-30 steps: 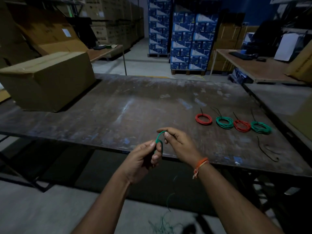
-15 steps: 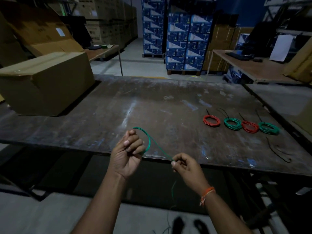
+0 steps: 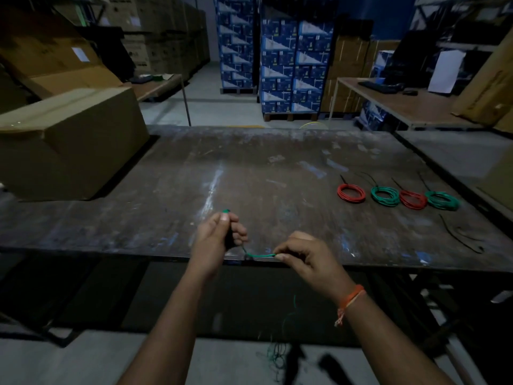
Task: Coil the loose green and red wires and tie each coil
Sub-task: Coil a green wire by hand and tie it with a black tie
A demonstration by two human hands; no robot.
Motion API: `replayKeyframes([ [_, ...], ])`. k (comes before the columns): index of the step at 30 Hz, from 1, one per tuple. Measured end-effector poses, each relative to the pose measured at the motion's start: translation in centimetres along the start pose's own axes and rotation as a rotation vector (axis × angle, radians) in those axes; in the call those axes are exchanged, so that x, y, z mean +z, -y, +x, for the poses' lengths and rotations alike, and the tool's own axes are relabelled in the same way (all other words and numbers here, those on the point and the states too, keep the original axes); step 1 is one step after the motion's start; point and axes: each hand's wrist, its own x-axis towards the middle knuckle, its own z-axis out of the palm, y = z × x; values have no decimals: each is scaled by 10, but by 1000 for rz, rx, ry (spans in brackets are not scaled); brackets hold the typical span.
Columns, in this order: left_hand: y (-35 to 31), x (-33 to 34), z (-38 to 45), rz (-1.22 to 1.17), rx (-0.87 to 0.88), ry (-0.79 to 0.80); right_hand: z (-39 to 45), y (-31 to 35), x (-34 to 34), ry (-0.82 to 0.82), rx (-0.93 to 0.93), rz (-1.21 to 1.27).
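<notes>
Now thin green wire (image 3: pixel 259 255) taut, left hand (image 3: pixel 219 234) fingers gripping, right hand (image 3: pixel 302 255) fingers pinching.

No legible txt or labels anywhere.

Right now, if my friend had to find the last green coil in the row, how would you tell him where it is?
Look at the big dark table and find the row of four wire coils on its right side. The one you want is the green coil at the far right end, nearest the table's right edge. It has only one neighbour, a red coil on its left, while the other green coil sits between two reds.
</notes>
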Motion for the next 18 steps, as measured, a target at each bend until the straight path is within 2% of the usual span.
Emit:
replayKeyframes([
  [3,5,13,-5,164,-19,115,15,16,-10,32,-76,-31],
  [6,10,22,-9,204,-25,198,25,25,-17,-36,-165,-67],
  [10,14,35,-10,60,-82,299,31,24,-19,-152,-215,-79],
  [15,15,59,-4,-115,-180,328,35,-2,-28,-253,-109,29],
  [18,16,76,4,-173,-234,354,34,-27,-39,-240,83,169],
])
